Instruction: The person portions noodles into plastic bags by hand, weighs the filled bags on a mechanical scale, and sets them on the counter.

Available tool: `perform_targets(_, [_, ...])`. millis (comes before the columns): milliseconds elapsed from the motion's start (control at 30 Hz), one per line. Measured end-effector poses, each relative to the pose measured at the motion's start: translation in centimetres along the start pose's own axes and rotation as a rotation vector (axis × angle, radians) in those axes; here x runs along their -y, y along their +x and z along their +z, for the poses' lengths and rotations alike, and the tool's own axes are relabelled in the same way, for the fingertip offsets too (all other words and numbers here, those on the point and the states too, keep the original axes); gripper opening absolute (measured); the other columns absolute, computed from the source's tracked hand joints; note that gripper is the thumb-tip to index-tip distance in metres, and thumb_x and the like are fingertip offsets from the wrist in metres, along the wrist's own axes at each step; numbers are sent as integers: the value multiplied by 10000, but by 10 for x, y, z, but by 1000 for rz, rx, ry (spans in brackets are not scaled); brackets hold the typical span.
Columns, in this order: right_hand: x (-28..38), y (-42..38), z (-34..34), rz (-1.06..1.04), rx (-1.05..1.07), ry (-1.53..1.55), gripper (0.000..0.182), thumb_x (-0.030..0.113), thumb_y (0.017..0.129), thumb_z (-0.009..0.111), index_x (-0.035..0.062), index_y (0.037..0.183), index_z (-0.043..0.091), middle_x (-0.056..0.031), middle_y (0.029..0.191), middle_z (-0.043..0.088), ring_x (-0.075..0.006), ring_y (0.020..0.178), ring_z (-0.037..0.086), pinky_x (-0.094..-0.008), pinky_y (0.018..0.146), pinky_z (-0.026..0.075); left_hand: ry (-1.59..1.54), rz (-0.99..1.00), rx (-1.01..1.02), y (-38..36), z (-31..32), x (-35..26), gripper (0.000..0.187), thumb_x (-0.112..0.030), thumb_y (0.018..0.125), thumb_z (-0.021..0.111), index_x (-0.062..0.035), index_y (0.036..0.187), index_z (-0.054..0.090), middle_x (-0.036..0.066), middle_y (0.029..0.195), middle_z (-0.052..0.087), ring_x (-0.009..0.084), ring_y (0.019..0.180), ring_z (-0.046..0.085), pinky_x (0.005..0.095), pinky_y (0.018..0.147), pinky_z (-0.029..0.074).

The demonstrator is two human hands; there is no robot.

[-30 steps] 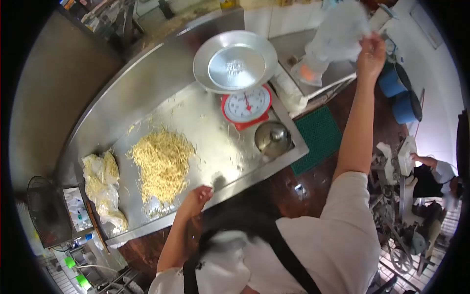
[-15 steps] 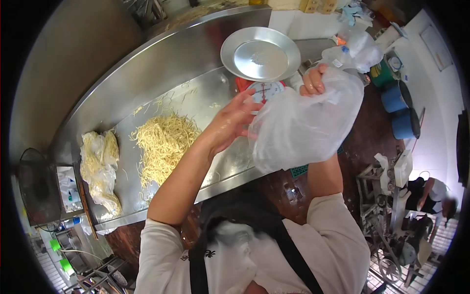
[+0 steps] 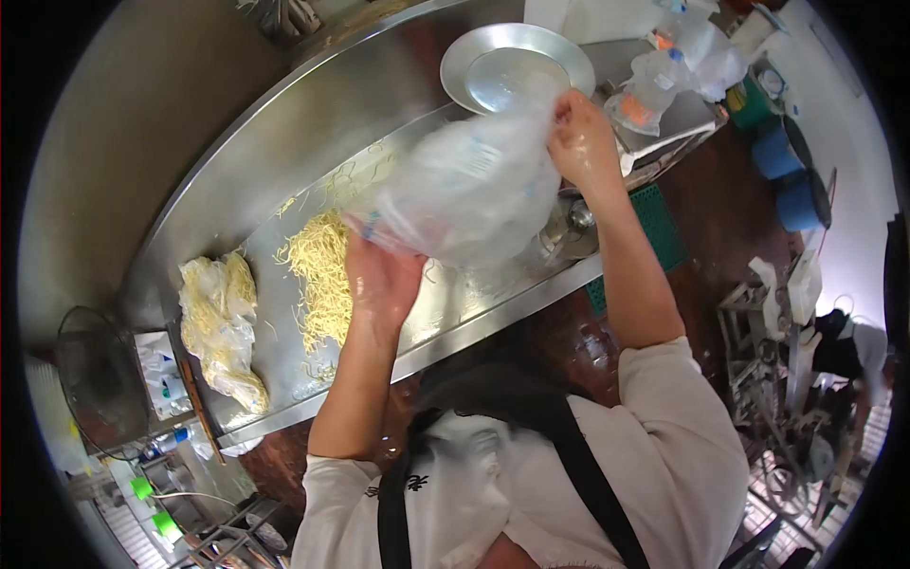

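Note:
A translucent white plastic bag (image 3: 474, 190), blurred by motion, stretches between my hands above the steel worktop (image 3: 474, 294). My right hand (image 3: 580, 140) is closed, its fingers pinching the bag's upper right end. At the lower left end my left hand (image 3: 384, 280) grips the bag, its fingers partly covered by the plastic. Just left of that hand lies a loose pile of yellow noodles (image 3: 320, 275), partly behind it. Behind the bag stands a round metal pan (image 3: 469, 62), and the scale under it is hidden.
Bagged noodles (image 3: 223, 327) lie at the worktop's left end. More plastic bags (image 3: 654, 85) sit at the back right. Blue bins (image 3: 801, 204) stand on the floor at right, near a machine and another person (image 3: 858, 356). A green mat (image 3: 649, 232) lies on the floor.
The bag has swung left and upward, now covering the scale. My left hand has moved left and down towards the noodles; my right hand has moved slightly left and its forearm now shows.

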State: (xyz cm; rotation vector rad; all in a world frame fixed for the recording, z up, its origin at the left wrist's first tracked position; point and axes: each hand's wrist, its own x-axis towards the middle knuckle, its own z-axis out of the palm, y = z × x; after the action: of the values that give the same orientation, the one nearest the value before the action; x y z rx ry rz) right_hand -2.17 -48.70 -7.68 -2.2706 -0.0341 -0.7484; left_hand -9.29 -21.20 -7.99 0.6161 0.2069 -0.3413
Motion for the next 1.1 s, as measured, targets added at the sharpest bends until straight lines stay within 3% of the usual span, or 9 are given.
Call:
perform_targets(233, [48,13,-2,-30,83,-22,222,238,801,638,21,797,590,-187,758,654,-408,736,635,-451,687,513,-124,113,140,-25,-1,-4,609,-492,1001,379,-72,1441,398,123,1491,416,326,1362,391,506,1131,294])
perform_targets(433, [39,23,6,36,118,58,193,220,801,635,33,824,591,-179,735,654,-396,715,644,-461,679,515,-121,170,-14,-37,-11,0,611,-458,995,393,-70,1465,346,115,1488,415,315,1358,386,511,1133,276])
perform_targets(533, [33,22,10,39,64,104,176,199,818,630,34,861,588,-186,737,646,-397,684,632,-452,668,514,65,375,219,-46,-4,13,550,-339,993,455,-47,1448,359,122,1463,440,303,1326,430,467,1112,320])
perform_targets(633, [25,21,14,12,138,307,175,195,868,634,28,877,583,-141,730,643,-309,600,624,-400,627,514,724,465,-168,-40,-12,33,502,-177,970,499,-23,1431,374,141,1424,479,278,1287,483,401,1068,383])
perform_targets(667, [23,22,10,94,197,420,163,188,889,634,33,893,585,-90,732,626,-236,610,590,-359,608,485,657,408,-253,-33,-16,29,479,-77,955,487,8,1415,383,164,1367,522,268,1242,532,378,1035,433])
perform_targets(733, [17,28,-2,256,311,651,141,175,931,635,42,925,590,12,736,590,-90,630,523,-278,571,428,442,225,-264,-15,-44,13,497,-62,952,483,16,1426,356,172,1329,539,278,1199,555,394,1018,463])
perform_targets(800, [15,28,-7,168,369,681,133,172,938,638,48,927,592,24,737,586,-68,633,509,-250,567,414,242,86,-233,-3,-65,3,496,-44,957,458,44,1431,342,193,1301,550,300,1151,582,418,1016,481])
perform_targets(900, [14,28,-10,50,349,626,138,184,939,647,57,929,593,34,727,570,-47,629,481,-229,560,399,223,79,-179,1,-66,-3,476,-65,964,478,29,1416,361,192,1287,555,290,1148,583,410,1005,487])
perform_targets(1100, [16,30,-32,66,381,678,156,212,944,647,69,917,591,53,700,533,-31,599,426,-216,516,357,454,389,-348,-8,-35,7,476,-111,967,532,-18,1399,355,177,1273,552,280,1142,577,423,995,489])
